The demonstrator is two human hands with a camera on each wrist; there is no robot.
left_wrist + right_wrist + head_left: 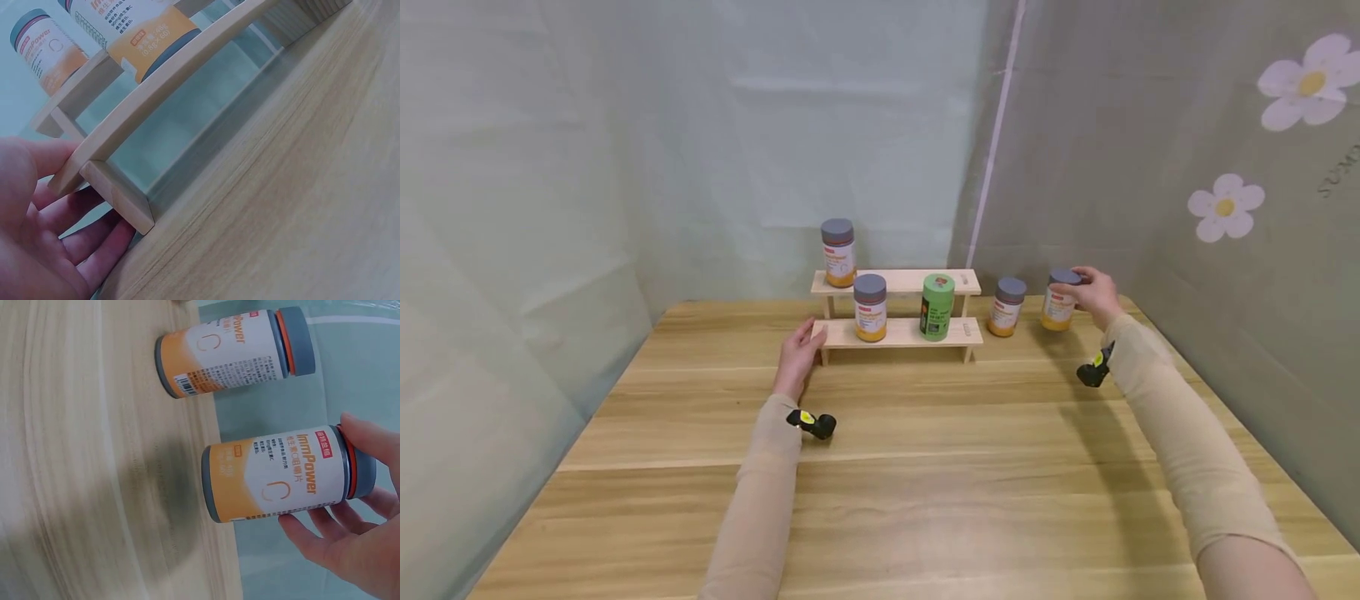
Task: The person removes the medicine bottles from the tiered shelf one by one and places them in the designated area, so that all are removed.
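My right hand (1093,296) grips a white-and-orange vitamin bottle (275,475) around its grey cap and upper side. The bottle is held upright at the table's far right, and a shadow falls on the wood near its base. A second, matching bottle (1006,308) stands just left of it. My left hand (795,358) holds the left end of a two-step wooden display rack (898,333). In the left wrist view, the thumb lies over the lower board (150,106) while the fingers curl beneath it against the leg (119,194).
On the rack's lower step stand a vitamin bottle (870,310) at left and a green canister (937,308) at right. Another vitamin bottle (838,254) occupies the upper step's left end. Curtains (850,125) hang behind the wooden table (925,467), with flowers printed on the right one.
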